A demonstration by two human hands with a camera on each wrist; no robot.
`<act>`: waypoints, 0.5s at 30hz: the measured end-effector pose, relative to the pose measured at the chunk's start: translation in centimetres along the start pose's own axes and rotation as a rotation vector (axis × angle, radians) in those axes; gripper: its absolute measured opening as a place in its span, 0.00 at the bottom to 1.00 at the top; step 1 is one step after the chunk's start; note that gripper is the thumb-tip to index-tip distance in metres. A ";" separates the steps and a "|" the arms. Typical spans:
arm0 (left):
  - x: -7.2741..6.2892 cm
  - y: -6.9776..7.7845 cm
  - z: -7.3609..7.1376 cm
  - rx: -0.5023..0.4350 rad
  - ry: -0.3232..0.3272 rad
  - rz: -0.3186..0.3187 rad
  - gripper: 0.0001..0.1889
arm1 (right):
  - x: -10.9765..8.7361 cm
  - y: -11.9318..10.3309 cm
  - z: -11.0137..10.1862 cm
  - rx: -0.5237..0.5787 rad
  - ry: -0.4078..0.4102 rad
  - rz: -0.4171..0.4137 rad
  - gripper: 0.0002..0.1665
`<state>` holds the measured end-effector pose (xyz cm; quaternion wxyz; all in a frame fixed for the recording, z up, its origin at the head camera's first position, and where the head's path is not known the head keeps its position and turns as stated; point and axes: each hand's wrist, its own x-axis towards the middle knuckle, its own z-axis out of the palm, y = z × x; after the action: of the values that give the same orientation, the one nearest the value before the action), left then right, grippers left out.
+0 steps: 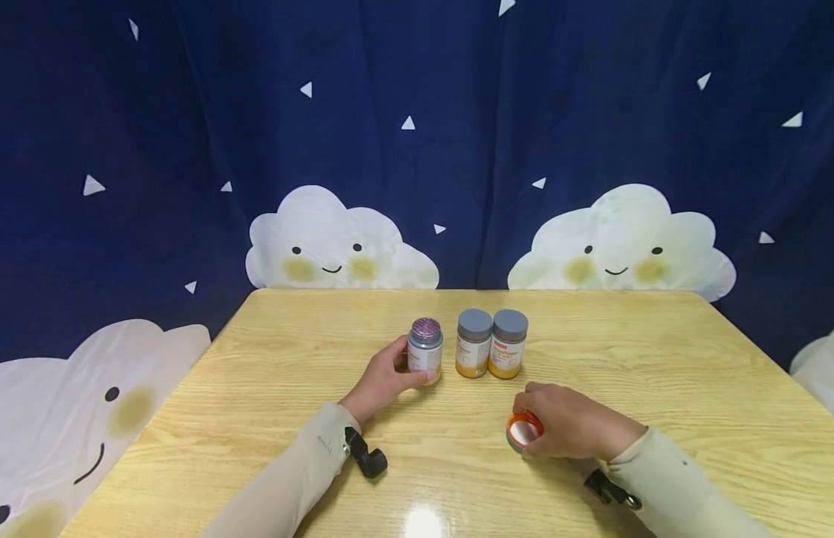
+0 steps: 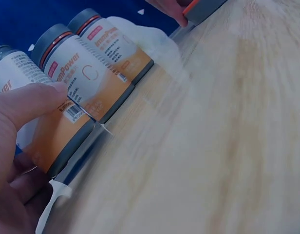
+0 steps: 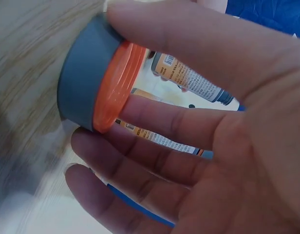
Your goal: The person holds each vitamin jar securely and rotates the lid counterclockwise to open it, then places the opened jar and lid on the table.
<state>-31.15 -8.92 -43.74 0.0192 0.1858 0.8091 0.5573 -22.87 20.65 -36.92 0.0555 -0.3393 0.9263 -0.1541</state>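
My left hand (image 1: pixel 383 381) grips a supplement bottle (image 1: pixel 425 359) that stands upright on the table, thumb across its front. This bottle has no lid on, and a purple patterned seal covers its mouth. Its white and orange label (image 2: pixel 62 136) shows in the left wrist view. Nearer the front and to the right, my right hand (image 1: pixel 572 422) pinches a grey screw lid (image 3: pixel 79 75) between thumb and fingers. The lid's orange inner side (image 1: pixel 527 430) faces up in the head view. Whether the lid touches the table I cannot tell.
Two bottles with grey lids, a left one (image 1: pixel 474 345) and a right one (image 1: pixel 507 347), stand side by side just right of the held bottle. Behind the wooden table (image 1: pixel 309 321) hangs a dark blue curtain (image 1: pixel 417 164) with clouds and white triangles.
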 end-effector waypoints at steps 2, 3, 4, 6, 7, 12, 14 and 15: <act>0.1 -0.1 0.0 -0.001 0.013 0.003 0.33 | 0.0 0.0 0.0 -0.008 0.003 -0.001 0.18; 0.2 -0.1 0.0 0.000 0.021 0.004 0.32 | 0.0 0.1 0.0 -0.012 0.003 0.000 0.18; 0.3 -0.1 0.0 0.003 0.029 0.004 0.32 | 0.0 0.1 0.0 -0.014 0.002 -0.001 0.18; 0.4 -0.2 0.0 0.008 0.040 0.009 0.32 | 0.0 0.0 0.1 -0.022 0.001 -0.002 0.18; 0.5 -0.3 0.0 0.009 0.044 0.011 0.32 | 0.0 0.0 0.1 -0.026 0.002 -0.003 0.19; 0.9 -0.5 0.1 0.039 0.059 0.021 0.32 | 0.0 -0.1 0.2 -0.040 0.007 0.002 0.19; 1.0 -0.5 0.1 0.052 0.065 0.019 0.32 | 0.0 -0.2 0.2 -0.042 0.007 0.006 0.18; 1.0 -0.5 0.1 0.055 0.069 0.013 0.32 | 0.0 -0.2 0.2 -0.042 0.006 0.007 0.18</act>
<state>-32.22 -8.70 -44.07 -0.0176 0.1720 0.8232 0.5408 -22.75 20.45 -37.01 0.0459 -0.3366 0.9307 -0.1354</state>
